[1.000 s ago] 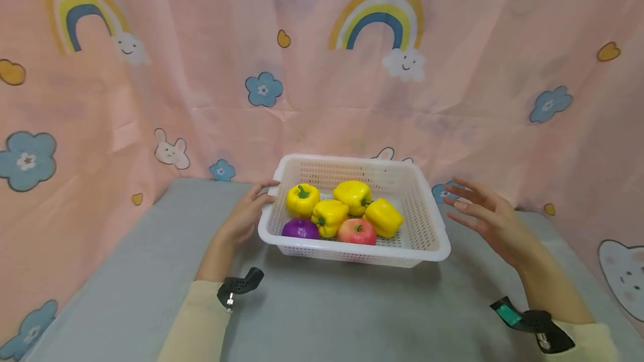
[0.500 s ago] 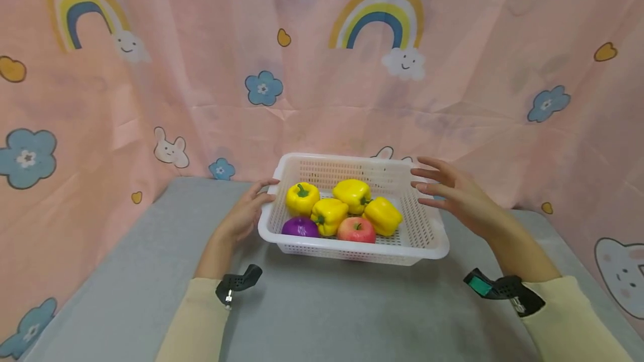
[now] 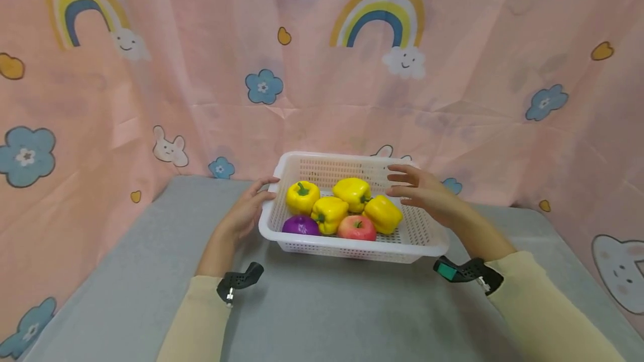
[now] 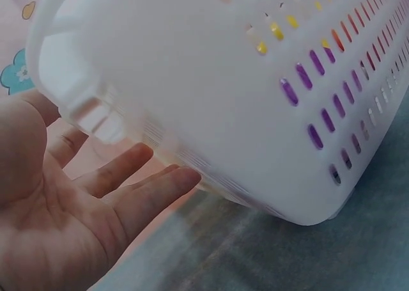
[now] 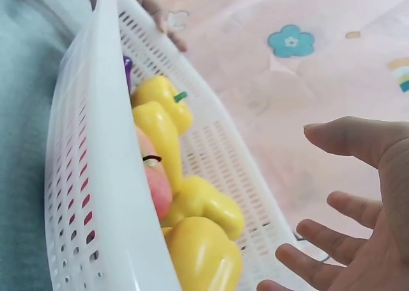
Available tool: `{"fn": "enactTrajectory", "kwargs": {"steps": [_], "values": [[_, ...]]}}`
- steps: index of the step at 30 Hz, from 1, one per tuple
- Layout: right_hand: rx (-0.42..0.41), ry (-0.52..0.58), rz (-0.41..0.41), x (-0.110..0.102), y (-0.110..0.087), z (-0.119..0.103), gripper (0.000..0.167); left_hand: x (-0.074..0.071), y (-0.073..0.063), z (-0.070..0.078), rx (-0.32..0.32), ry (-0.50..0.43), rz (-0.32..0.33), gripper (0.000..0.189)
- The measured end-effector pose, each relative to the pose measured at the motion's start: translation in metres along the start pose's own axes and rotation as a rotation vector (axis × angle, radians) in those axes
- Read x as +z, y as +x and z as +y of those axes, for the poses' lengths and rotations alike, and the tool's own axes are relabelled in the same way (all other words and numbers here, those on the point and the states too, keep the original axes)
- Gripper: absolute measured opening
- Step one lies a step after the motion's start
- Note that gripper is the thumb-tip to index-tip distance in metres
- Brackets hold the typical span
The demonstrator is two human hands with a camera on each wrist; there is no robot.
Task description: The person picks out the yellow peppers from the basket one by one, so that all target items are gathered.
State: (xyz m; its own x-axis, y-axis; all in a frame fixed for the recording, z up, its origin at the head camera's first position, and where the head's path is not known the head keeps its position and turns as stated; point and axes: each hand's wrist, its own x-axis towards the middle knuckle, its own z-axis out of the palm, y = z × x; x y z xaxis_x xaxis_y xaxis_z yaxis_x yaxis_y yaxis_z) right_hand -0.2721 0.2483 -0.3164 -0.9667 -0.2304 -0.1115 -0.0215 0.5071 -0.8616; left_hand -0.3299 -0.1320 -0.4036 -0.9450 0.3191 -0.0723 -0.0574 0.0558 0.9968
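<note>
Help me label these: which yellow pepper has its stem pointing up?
The leftmost yellow pepper, behind the purple item; no other pepper's stem visibly points up.

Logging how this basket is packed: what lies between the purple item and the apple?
A yellow pepper fills the gap between the purple item and the apple, set slightly farther back. The head view shows this.

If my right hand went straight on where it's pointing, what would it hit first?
Probably the rearmost yellow pepper in the white basket, just left of your right hand in the head view. Depth is unclear, so the hand might pass above it.
</note>
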Motion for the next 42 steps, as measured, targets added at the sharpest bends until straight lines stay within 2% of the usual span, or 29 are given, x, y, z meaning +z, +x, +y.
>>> {"fn": "enactTrajectory", "kwargs": {"steps": [6, 14, 27, 42], "values": [[0.045, -0.066, -0.002, 0.008, 0.014, 0.005, 0.080, -0.001, -0.001, -0.001, -0.007, -0.018, 0.003, 0.043], [0.136, -0.098, -0.012, 0.020, 0.027, 0.010, 0.080, -0.001, -0.001, -0.001, -0.010, -0.042, 0.002, 0.043], [0.144, -0.172, -0.006, 0.029, 0.034, 0.033, 0.085, -0.001, 0.000, -0.004, -0.008, -0.041, -0.012, 0.045], [0.163, -0.256, 0.022, 0.034, 0.034, 0.034, 0.080, -0.004, 0.000, -0.002, -0.001, -0.062, -0.034, 0.047]]}}
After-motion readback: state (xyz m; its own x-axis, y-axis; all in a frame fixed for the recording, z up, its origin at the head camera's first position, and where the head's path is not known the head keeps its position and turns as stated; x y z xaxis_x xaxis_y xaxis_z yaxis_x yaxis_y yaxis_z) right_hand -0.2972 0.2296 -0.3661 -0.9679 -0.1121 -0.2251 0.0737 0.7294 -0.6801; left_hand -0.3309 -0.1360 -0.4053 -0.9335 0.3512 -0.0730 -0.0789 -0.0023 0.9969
